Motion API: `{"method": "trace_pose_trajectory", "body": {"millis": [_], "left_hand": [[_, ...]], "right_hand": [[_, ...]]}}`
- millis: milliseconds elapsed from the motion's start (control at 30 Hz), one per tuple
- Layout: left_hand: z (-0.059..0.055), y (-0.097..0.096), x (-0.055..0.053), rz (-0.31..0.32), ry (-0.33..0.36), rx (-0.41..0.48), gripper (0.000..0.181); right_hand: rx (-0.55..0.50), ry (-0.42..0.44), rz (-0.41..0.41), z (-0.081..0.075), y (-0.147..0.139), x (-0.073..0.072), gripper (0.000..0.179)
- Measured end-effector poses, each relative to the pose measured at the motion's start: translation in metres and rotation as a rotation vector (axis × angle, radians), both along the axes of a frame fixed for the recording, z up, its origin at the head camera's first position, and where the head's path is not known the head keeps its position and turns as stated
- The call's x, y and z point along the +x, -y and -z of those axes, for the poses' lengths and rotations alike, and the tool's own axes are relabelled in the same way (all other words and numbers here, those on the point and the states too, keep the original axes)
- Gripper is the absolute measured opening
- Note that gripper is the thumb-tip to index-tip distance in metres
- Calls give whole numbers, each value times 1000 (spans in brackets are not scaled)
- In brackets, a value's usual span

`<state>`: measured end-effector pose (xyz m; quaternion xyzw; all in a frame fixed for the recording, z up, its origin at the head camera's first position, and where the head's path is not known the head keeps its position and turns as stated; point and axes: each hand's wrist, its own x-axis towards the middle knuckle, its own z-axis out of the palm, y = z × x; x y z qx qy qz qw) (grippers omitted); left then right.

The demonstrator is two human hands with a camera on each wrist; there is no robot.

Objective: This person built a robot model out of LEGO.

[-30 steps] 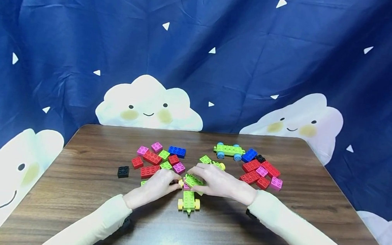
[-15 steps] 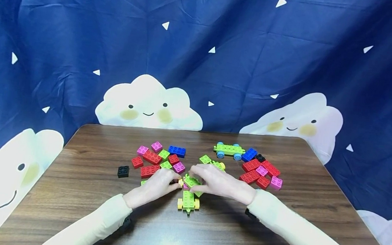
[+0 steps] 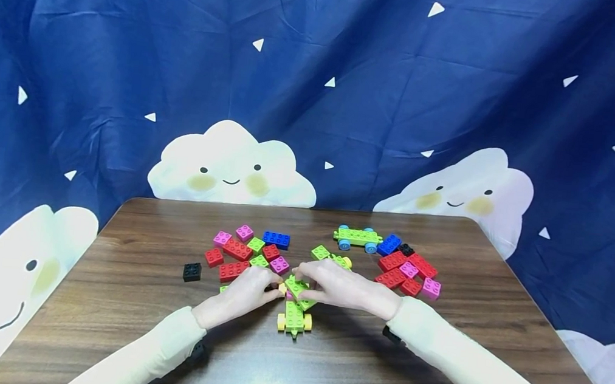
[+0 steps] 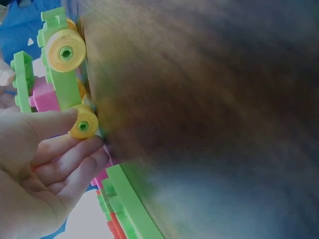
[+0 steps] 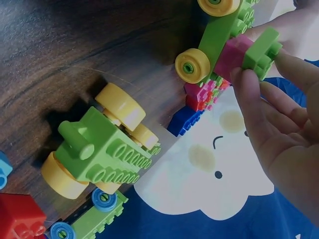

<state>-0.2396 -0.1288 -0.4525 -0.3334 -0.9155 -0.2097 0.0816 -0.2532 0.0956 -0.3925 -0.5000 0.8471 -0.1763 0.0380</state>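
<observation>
A green toy car base [image 3: 294, 318] with yellow wheels stands on the table in front of me. My left hand [image 3: 246, 291] pinches one of its yellow wheels [image 4: 84, 124] between thumb and fingers. On top of the base sits a pink brick [image 5: 232, 58]. Over that brick, my right hand [image 3: 340, 285] holds a thin green brick [image 5: 261, 53] between thumb and fingertips. The green brick lies askew to the base in the head view. Whether its studs are locked onto the pink brick, I cannot tell.
Loose red, pink, green and blue bricks [image 3: 276, 240] lie beyond my left hand, with a black brick [image 3: 192, 271] farther left. Another yellow-wheeled car base [image 5: 107, 144] is behind my right hand. A blue-wheeled one [image 3: 357, 237] stands near more red bricks [image 3: 392, 277].
The thin green brick has shifted slightly left and turned over the pink brick, with the right hand's fingers moving along. The left hand keeps its place at the wheel.
</observation>
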Motion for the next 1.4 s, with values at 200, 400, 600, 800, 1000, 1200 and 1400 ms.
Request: {"method": "trace_pose_trajectory", "body": {"millis": [200, 400, 600, 800, 1000, 1200, 1400], "left_hand": [[0, -1, 0, -5, -9, -14, 9], [1, -1, 1, -1, -21, -11, 7], [1, -1, 1, 2, -19, -12, 8], [0, -1, 1, 5, -16, -15, 9], [-1, -1, -1, 2, -10, -15, 9], [-1, -2, 0, 2, -4, -22, 9], [-1, -1, 0, -10, 6, -24, 10]], "right_hand": [[-11, -16, -31, 0, 0, 0, 22], [-20, -4, -10, 0, 3, 0, 26], [-13, -18, 41, 3, 5, 1, 30], [-66, -27, 62, 6, 6, 2, 32], [-100, -36, 65, 8, 5, 1, 32], [-103, -38, 86, 13, 5, -1, 33], [-89, -21, 94, 12, 7, 0, 36]]}}
